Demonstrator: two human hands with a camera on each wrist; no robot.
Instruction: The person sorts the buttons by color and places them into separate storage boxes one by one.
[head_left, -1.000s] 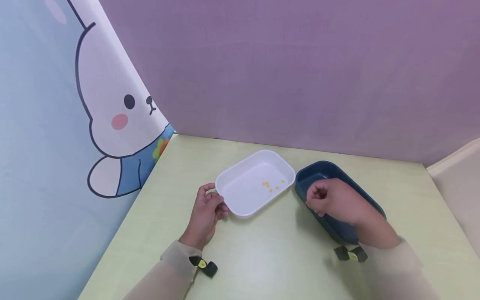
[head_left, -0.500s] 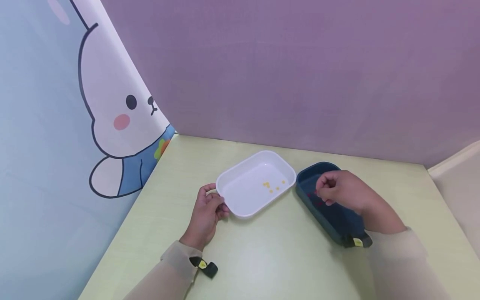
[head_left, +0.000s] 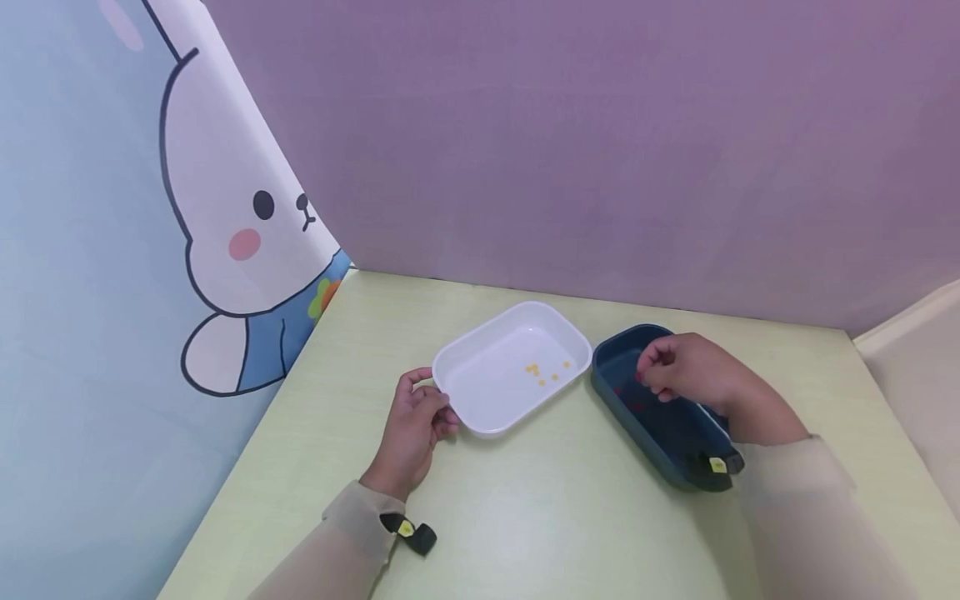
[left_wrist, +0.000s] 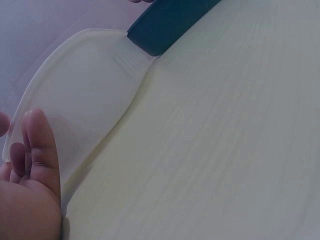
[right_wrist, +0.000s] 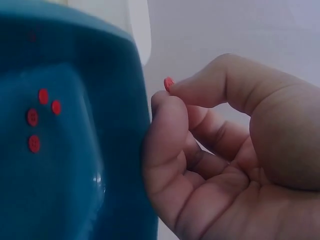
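Note:
My right hand (head_left: 697, 375) is over the dark teal tray (head_left: 636, 429), pinching a small red button (right_wrist: 169, 84) between thumb and forefinger. Several more red buttons (right_wrist: 33, 117) lie on that tray's floor in the right wrist view. At the left, my left hand (head_left: 411, 429) grips the near-left corner of the white tray (head_left: 480, 383), thumb at the rim and other fingers along the outside. Several small yellow pieces (head_left: 533, 369) are scattered toward the right end of the white tray.
Both trays stand side by side on a pale green-yellow table (head_left: 517, 508), their near corners meeting. A purple wall panel (head_left: 562, 167) rises behind the table. To the left hangs a light blue panel with a cartoon rabbit (head_left: 217, 208).
My right hand has moved from the teal tray's left rim rightward and slightly away from me, over its inside. Red buttons there have come into sight. The left hand stays put.

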